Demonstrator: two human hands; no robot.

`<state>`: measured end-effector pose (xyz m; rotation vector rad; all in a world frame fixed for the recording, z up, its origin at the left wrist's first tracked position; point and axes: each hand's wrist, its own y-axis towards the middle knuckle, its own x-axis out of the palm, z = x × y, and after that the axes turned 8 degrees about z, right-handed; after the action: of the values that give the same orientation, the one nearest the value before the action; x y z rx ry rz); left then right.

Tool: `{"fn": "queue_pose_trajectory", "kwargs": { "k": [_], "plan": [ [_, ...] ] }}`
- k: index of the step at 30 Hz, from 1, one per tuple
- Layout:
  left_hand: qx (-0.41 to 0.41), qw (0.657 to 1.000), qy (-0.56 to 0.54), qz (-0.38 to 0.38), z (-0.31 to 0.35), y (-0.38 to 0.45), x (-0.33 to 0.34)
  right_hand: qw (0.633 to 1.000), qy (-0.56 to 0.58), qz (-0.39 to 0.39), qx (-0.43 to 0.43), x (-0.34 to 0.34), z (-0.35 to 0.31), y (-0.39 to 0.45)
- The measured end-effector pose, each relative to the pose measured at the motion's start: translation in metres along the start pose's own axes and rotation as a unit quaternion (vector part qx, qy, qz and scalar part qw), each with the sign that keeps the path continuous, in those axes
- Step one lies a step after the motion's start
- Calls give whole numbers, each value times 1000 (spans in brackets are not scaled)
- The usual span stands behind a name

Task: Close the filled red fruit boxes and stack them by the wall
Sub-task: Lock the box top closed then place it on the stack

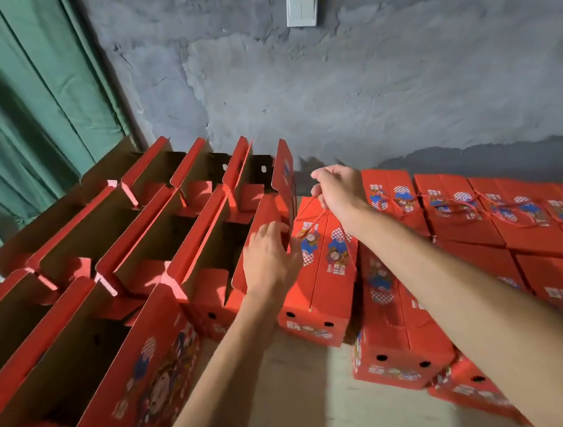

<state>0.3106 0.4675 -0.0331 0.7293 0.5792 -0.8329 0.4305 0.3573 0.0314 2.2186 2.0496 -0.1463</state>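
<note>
Lifting closed box (317, 275) by its red cord handle (321, 209): right hand (338, 190) pinches cord; left hand (270, 259), fingers relaxed, steadies open flap (263, 222). Head view: box sits between open rows & stacks by wall (364, 85). Next, prob.: carry onto stack. Count: approx. 8 open boxes (105, 251), 9+ closed boxes (514, 218).

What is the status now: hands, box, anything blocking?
Right hand pinches red cord handle of closed red cardboard box. Left hand rests, fingers straight, on neighbouring open red box's flap. Nothing blocking.
</note>
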Motion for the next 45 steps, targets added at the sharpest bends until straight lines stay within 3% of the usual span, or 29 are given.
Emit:
{"fn": "queue_pose_trajectory", "kwargs": {
  "k": [4,8,14,20,22,26,29,31,39,45],
  "plan": [
    [-99,986,122,-52,-17,64,21,999,-14,39,-19,24,7,73],
    [-181,967,132,-120,-46,97,37,995,-63,48,-62,46,28,127],
    [-109,975,161,-110,-62,95,48,981,-147,93,-83,39,41,189],
    [-24,972,219,-87,-42,78,50,961,-268,27,-60,19,54,196],
    [-23,970,221,-95,-39,67,45,936,-342,4,-88,7,49,174],
    [-24,971,208,-118,-33,40,35,857,-478,-115,-156,-1,50,101],
    [-20,968,208,-137,-25,8,21,884,-403,-194,-136,-2,66,41],
    [-15,968,202,-150,-19,-22,10,906,-357,-200,-109,-8,73,0],
    [2,969,152,-193,3,-160,-50,940,-304,-129,-89,-74,106,-162],
    [75,972,130,-182,9,-269,-74,944,-276,49,-173,-128,141,-285]
  ]
}}
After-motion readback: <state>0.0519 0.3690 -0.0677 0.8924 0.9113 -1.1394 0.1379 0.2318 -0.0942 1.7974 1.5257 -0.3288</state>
